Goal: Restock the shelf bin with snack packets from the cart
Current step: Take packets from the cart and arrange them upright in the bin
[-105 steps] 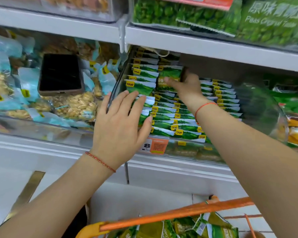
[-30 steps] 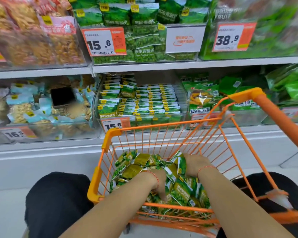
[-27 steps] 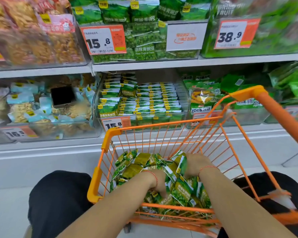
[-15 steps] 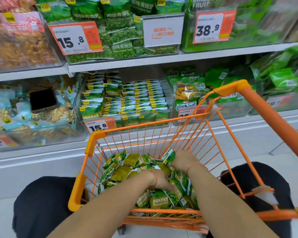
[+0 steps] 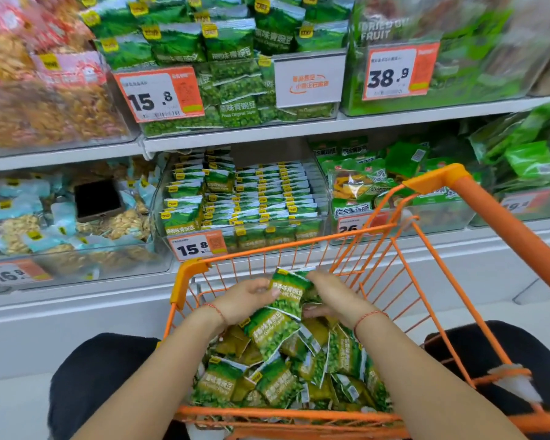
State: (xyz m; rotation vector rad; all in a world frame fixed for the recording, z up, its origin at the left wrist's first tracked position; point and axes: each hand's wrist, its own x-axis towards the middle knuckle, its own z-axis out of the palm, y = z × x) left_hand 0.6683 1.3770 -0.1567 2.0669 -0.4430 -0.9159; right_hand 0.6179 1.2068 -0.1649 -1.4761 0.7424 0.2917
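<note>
Above the cart (image 5: 426, 281), both hands, left (image 5: 245, 300) and right (image 5: 334, 296), curl fingers round a few packets (image 5: 288, 292); square them into one stack before lifting to the bin (image 5: 242, 201) beyond.

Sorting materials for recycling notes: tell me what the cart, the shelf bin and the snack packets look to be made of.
Cart: thin metal wire by the look, coated glossy orange, with smoother orange corner caps that may be plastic.
Shelf bin: clear hard plastic, since the stacked packets show through its glossy walls.
Snack packets, held by the left hand and right hand: thin printed plastic film, shiny and creased.
</note>
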